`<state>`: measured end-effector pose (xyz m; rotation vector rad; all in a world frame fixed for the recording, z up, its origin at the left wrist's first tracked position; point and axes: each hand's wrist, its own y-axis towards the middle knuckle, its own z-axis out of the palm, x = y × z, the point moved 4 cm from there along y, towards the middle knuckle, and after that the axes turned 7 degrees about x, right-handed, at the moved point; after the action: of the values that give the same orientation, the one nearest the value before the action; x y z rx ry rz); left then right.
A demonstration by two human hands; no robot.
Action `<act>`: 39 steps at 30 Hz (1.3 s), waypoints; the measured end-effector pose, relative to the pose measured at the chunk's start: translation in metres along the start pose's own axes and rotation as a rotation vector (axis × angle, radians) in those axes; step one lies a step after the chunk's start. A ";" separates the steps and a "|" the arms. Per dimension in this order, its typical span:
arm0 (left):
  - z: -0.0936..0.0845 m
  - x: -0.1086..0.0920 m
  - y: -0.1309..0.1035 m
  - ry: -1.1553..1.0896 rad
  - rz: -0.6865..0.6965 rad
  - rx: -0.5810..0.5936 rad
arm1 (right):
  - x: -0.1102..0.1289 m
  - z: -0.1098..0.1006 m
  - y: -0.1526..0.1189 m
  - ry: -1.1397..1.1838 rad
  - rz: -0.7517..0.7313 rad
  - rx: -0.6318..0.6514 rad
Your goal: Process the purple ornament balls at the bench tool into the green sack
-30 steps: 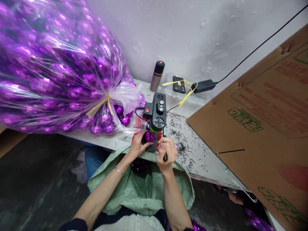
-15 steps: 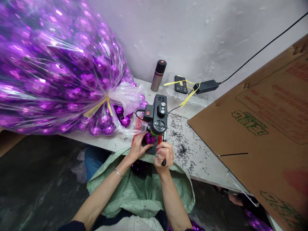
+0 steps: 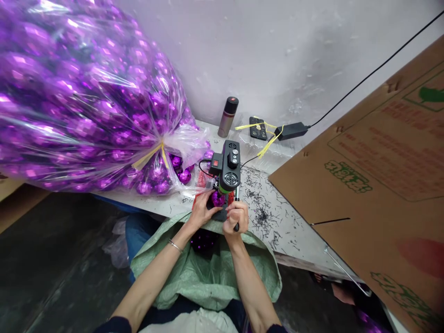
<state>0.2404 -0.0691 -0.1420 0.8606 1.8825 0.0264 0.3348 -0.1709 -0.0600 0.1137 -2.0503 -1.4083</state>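
Observation:
A small black bench press machine point(image 3: 230, 166) with a red switch stands at the table's front edge. Under its head sits a shiny purple bauble point(image 3: 218, 199). My left hand point(image 3: 202, 210) holds the bauble from the left, thumb and fingers curved around it. My right hand point(image 3: 237, 218) is closed around the machine's lever handle point(image 3: 236, 227), which points down toward me. Below both hands an open green woven sack point(image 3: 197, 282) lies across my lap, with purple baubles point(image 3: 204, 240) in its dark mouth.
A big clear bag of purple baubles point(image 3: 86, 125), tied with yellow ribbon, fills the left. Short black bits point(image 3: 262, 215) litter the table right of the machine. Behind stand a flask point(image 3: 228, 117), a phone-like black object point(image 3: 258, 128) and a power adapter point(image 3: 291, 131). A cardboard box point(image 3: 374, 208) blocks the right.
The view has shifted slightly. My left hand stays at the bauble and my right hand stays on the lever, with little visible movement of either.

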 end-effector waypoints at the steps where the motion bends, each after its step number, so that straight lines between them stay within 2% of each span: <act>1: 0.000 0.000 0.000 -0.006 -0.002 0.003 | 0.000 0.000 0.000 0.002 -0.001 -0.005; 11: 0.003 0.006 0.002 -0.019 0.007 -0.010 | 0.004 0.003 -0.001 0.013 -0.039 -0.005; 14: 0.004 0.006 0.006 0.001 0.024 -0.011 | 0.016 -0.005 0.019 0.022 0.021 0.000; 17: 0.004 0.005 0.004 0.023 0.025 -0.015 | 0.029 -0.014 0.051 0.042 0.192 0.035; 19: 0.003 0.002 -0.008 0.048 0.041 -0.034 | 0.036 -0.017 0.067 0.031 0.262 0.069; 21: 0.001 -0.003 -0.031 0.099 0.089 -0.033 | 0.040 -0.018 0.072 0.026 0.272 0.071; 25: -0.009 -0.017 -0.080 0.259 0.217 0.068 | 0.038 -0.015 0.057 0.038 0.226 0.054; 27: -0.023 -0.023 -0.083 0.307 0.234 0.082 | 0.035 -0.013 0.049 0.038 0.213 0.051; 29: -0.045 -0.024 -0.063 0.334 0.203 0.031 | 0.033 -0.013 0.044 0.036 0.200 0.042; 32: -0.083 -0.012 -0.002 0.425 0.042 -0.115 | 0.033 -0.013 0.043 0.028 0.170 0.038; 33: -0.093 -0.004 0.020 0.473 -0.036 -0.127 | 0.034 -0.013 0.043 0.026 0.160 0.045; 36: -0.104 0.020 0.069 0.626 -0.216 0.015 | 0.034 -0.013 0.044 0.019 0.140 0.059; 39: -0.100 0.033 0.085 0.658 -0.256 0.142 | 0.035 -0.013 0.044 0.017 0.131 0.065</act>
<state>0.1994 0.0481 -0.0878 0.7490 2.6290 0.0202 0.3266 -0.1769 -0.0032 0.0178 -2.0510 -1.2575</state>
